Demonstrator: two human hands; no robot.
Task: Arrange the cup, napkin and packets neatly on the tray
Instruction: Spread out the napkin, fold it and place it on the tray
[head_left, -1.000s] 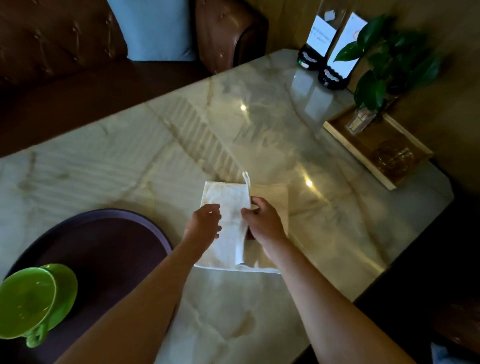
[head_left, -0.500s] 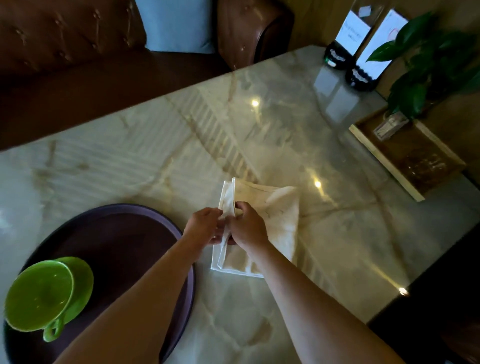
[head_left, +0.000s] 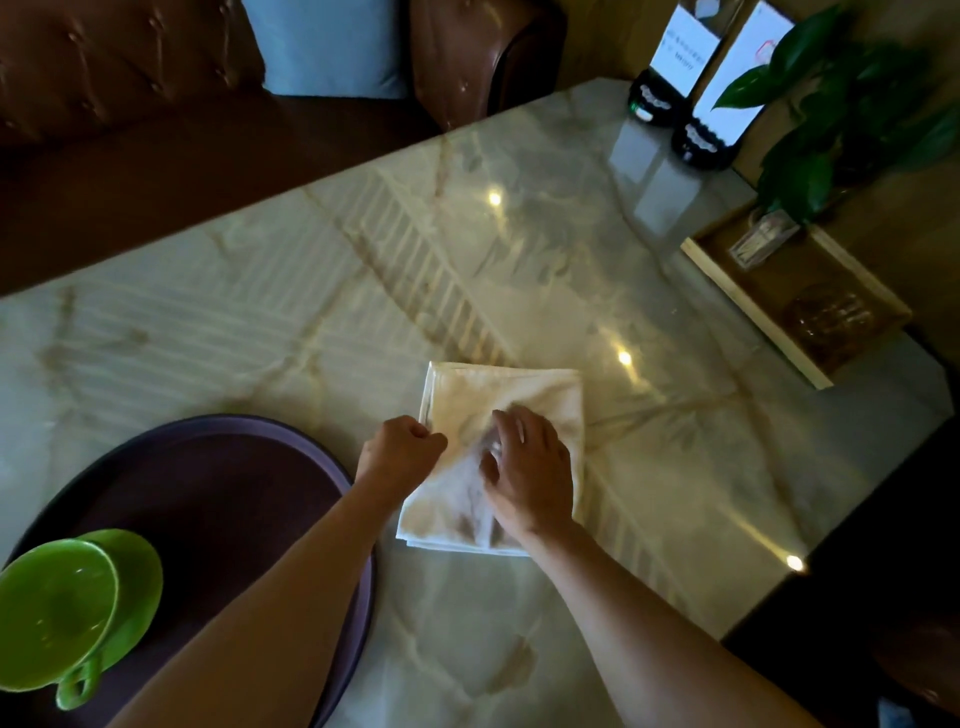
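A shiny marble counter (head_left: 311, 322) fills the room's middle, with a brown sofa (head_left: 130, 78) behind it. A folded white napkin (head_left: 524, 395) lies flat on the counter. The left hand (head_left: 400, 454) is curled tight, its fingers (head_left: 423, 434) pinching the napkin's left edge. The right hand (head_left: 530, 473) lies open, its fingers (head_left: 511, 423) spread flat on top of the napkin. Left of the left fingers sits a dark round tray (head_left: 218, 467), with a green cup (head_left: 57, 613) on it.

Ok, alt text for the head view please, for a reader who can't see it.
Two bare hands fold a white napkin on a marble table: the left hand pinches its edge, the right hand presses it flat. A green cup sits on a dark round tray at left.
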